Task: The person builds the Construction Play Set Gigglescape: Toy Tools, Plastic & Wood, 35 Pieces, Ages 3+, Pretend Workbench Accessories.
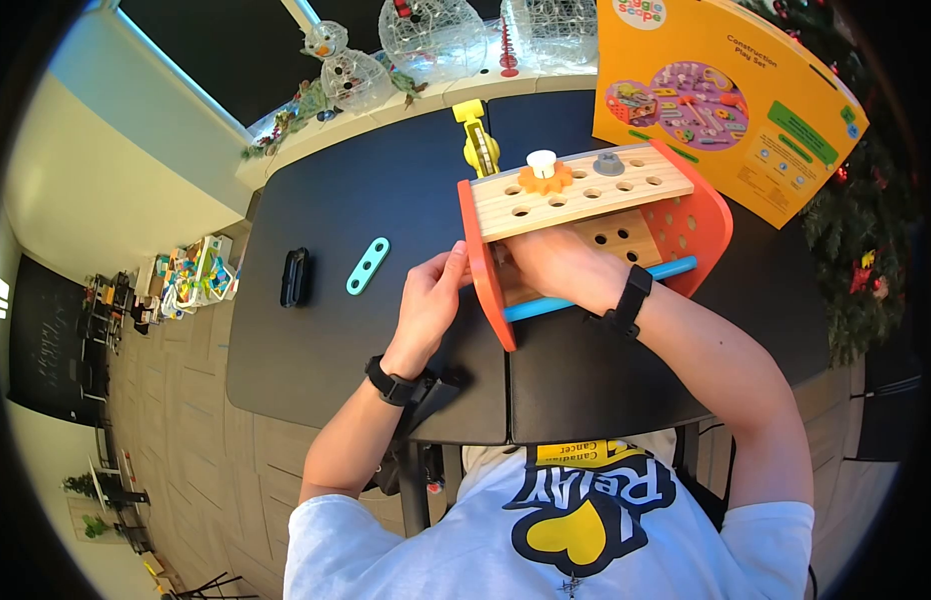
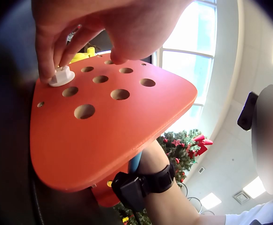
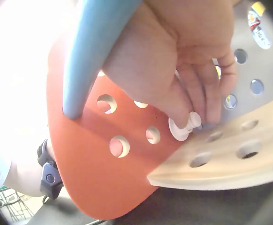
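A wooden toy workbench with red side panels (image 1: 489, 285) stands on the table. My left hand (image 1: 426, 305) is at the outer face of the left panel; in the left wrist view its fingers grip a white bolt head (image 2: 62, 76) at a hole near the panel's edge. Inside the bench, under the perforated top board (image 1: 586, 200), is my right hand (image 1: 571, 268). The right wrist view has that hand (image 3: 178, 61) pinching a white round plastic piece (image 3: 181, 129) against the panel's inner face, close to a wooden board (image 3: 221, 164). The fingertips partly cover the piece.
On the top board sit an orange gear (image 1: 546, 180) with a white bolt and a grey bolt (image 1: 609, 163). A blue rod (image 1: 541, 308) spans the front. Behind are a yellow toy tool (image 1: 479, 145) and an orange box (image 1: 716, 100); a teal strip (image 1: 368, 266) and black case (image 1: 296, 277) lie left.
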{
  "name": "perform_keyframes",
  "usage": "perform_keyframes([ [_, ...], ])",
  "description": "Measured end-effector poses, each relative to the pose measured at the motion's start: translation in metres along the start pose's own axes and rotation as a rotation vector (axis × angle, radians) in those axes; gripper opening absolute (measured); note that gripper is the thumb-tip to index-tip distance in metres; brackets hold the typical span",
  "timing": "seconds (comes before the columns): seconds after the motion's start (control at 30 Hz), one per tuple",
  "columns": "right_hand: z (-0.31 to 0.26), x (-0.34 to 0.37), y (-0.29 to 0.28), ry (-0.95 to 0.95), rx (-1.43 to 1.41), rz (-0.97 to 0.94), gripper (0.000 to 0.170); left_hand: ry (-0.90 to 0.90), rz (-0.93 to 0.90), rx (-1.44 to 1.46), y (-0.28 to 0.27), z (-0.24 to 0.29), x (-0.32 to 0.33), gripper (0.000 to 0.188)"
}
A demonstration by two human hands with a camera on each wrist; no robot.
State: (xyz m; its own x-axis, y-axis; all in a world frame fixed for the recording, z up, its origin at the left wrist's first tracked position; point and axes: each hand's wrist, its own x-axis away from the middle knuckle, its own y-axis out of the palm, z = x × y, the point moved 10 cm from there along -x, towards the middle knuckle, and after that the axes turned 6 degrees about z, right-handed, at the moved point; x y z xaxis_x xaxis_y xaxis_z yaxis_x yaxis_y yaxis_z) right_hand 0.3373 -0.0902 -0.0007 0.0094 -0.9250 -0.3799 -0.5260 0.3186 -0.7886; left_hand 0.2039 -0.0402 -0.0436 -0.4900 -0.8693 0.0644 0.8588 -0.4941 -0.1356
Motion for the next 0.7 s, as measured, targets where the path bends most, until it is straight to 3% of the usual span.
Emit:
perform_keyframes([
  [0.1,0.018,0.001,0.022,0.177,-0.108,-0.176,0.022,-0.005,0.004,-0.014,-0.001,0.000,0.001,0.055],
  [0.2,0.009,0.003,0.020,0.066,0.065,-0.168,0.023,-0.017,0.011,-0.004,-0.001,-0.004,0.000,0.055],
  [0.3,0.013,0.002,0.013,0.288,-0.150,-0.207,0.021,-0.018,0.007,0.005,0.000,-0.002,0.001,0.055],
  [0.5,-0.018,0.000,-0.017,-0.042,-0.033,0.025,0.020,-0.018,0.005,-0.011,0.000,0.000,0.002,0.054],
  [0.7,-0.007,0.001,-0.002,0.157,-0.087,-0.183,0.018,-0.023,0.014,-0.033,-0.002,-0.004,0.001,0.052],
])
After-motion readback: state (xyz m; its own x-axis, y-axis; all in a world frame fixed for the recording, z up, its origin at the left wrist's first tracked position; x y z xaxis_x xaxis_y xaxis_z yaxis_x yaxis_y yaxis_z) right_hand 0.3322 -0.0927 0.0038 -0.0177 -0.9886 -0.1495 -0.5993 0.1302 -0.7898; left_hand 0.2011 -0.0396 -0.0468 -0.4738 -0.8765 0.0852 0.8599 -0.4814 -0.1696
